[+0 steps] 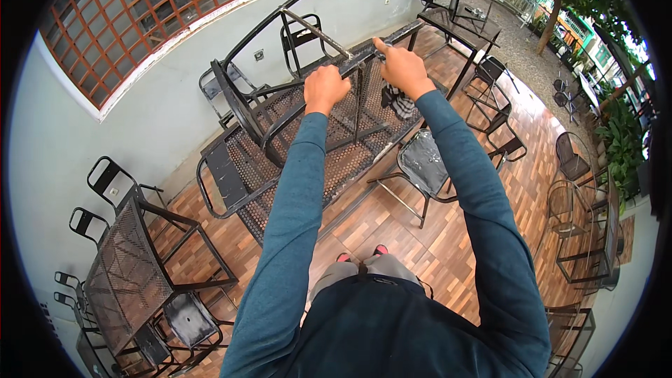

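A black metal chair with worn paint lies tipped over on a long perforated metal table. My left hand is closed around one of its tubes, on the near side. Farther along to the right, my right hand is closed on the same chair's tubing, its thumb stretched along the bar. Whether it also holds something small is hidden by the fingers. Below my right hand, a crumpled dark and white striped cloth rests at the table's edge.
A worn-seated chair stands close to the table's near side. Another mesh table with chairs is at the left. A wall with a red-grilled window rises behind the work table. More chairs and tables line the right.
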`<state>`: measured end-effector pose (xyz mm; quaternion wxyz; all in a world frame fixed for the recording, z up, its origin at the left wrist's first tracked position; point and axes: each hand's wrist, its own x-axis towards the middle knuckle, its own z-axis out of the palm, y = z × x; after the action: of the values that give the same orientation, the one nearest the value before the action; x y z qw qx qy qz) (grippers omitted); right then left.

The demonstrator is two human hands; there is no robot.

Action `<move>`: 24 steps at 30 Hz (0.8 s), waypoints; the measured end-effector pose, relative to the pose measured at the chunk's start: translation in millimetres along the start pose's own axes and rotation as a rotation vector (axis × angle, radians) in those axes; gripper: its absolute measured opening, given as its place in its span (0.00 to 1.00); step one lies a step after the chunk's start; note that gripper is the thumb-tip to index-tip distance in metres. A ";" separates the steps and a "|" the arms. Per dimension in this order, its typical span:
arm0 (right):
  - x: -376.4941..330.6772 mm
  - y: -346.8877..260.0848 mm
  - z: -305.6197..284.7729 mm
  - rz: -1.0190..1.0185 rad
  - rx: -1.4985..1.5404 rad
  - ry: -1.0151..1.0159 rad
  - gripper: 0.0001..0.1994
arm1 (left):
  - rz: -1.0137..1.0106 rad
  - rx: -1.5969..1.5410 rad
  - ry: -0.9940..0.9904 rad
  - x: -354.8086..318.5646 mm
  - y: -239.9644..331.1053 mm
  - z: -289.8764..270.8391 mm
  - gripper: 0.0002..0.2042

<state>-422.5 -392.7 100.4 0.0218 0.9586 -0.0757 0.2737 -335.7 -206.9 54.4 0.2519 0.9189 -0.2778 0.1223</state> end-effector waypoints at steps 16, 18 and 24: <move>2.7 -5.6 -6.2 -0.014 0.000 -0.052 0.32 | -0.015 -0.015 -0.041 -0.3 1.5 -4.9 0.17; 2.4 -6.5 -1.4 0.003 -0.005 -0.016 0.32 | -0.016 -0.021 -0.050 -1.8 1.9 -3.1 0.17; -0.9 -8.8 -3.9 -0.012 -0.001 -0.015 0.31 | -0.025 -0.019 -0.065 -0.1 1.3 -6.2 0.17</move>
<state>-424.0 -383.6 103.3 0.0234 0.9610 -0.0700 0.2665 -337.0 -204.5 60.0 0.2529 0.9234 -0.2753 0.0865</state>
